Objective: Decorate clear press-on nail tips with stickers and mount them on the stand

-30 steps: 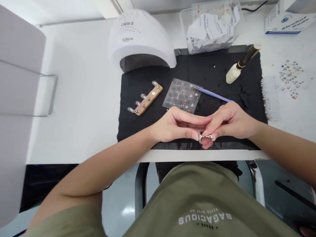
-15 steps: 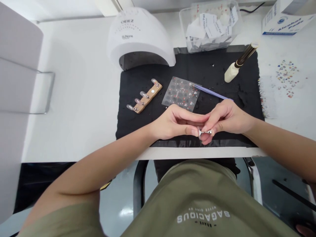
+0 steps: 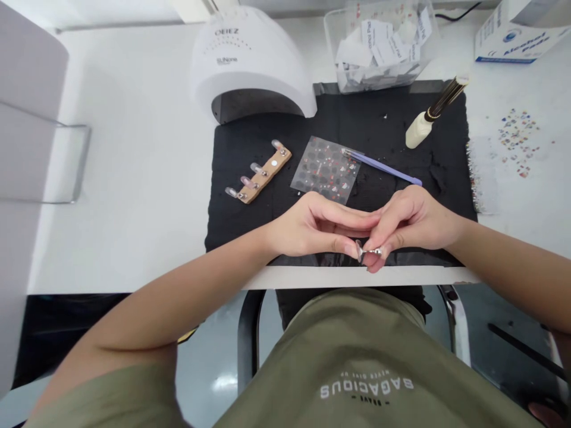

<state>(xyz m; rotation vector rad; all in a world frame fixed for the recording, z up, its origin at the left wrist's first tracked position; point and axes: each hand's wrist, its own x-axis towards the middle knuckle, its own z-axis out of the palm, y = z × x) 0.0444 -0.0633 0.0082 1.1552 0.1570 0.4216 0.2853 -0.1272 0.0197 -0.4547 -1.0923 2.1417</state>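
Observation:
Near the front edge of the black mat (image 3: 259, 226), my two hands meet around a small false nail tip (image 3: 359, 252) on a silver metal holder (image 3: 376, 252). The thumb and fingers of my left hand (image 3: 312, 226) are closed on the nail tip. My right hand (image 3: 413, 223) pinches the metal holder between thumb and fingers. Beyond my hands lies a clear sticker sheet (image 3: 328, 169) with red and white designs. Purple tweezers (image 3: 386, 168) rest with their tips on that sheet. Several other nail tips stand on a wooden strip (image 3: 267, 172) at the left.
A white nail lamp (image 3: 254, 53) stands at the back left. Behind the mat is a clear bin (image 3: 343, 80) of alcohol pads. A cream polish bottle (image 3: 418, 131) stands upright. Loose rhinestones (image 3: 517, 139) and an alcohol pads box (image 3: 513, 38) are at the right.
Both hands have shifted slightly toward my body with the nail tip and its holder. The whole view has moved a little. Both grips stay the same.

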